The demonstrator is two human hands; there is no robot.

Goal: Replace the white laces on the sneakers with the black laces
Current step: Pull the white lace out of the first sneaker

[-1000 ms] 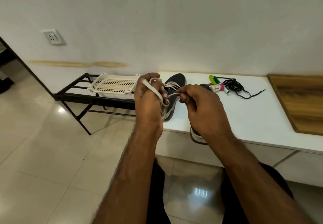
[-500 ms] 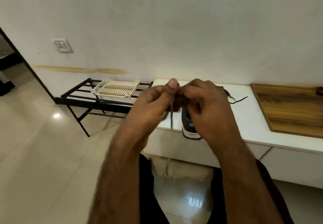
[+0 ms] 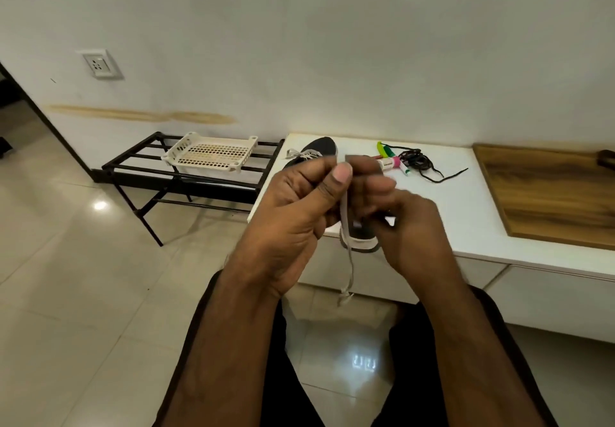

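Observation:
Both hands are raised in front of the white bench (image 3: pixel 439 213). My left hand (image 3: pixel 299 203) pinches a white lace (image 3: pixel 347 253) between thumb and fingers, and the lace's free end dangles down toward the floor. My right hand (image 3: pixel 392 213) is curled close beside it on the same lace. Behind the hands stand two black sneakers: the left sneaker (image 3: pixel 319 150) still carries a white lace, while the right sneaker (image 3: pixel 361 242) shows only its heel at the bench edge. A bundle of black laces (image 3: pixel 417 162) lies further back on the bench.
Colourful markers (image 3: pixel 387 157) lie beside the black laces. A wooden board (image 3: pixel 545 193) covers the bench's right part. To the left, a black metal rack (image 3: pixel 139 167) holds a white perforated tray (image 3: pixel 209 155). The tiled floor spreads below; a wall socket (image 3: pixel 98 63) is upper left.
A second ago the white lace was looped around my left fingers; both hands then closed together, and now the lace hangs straight down from my left pinch.

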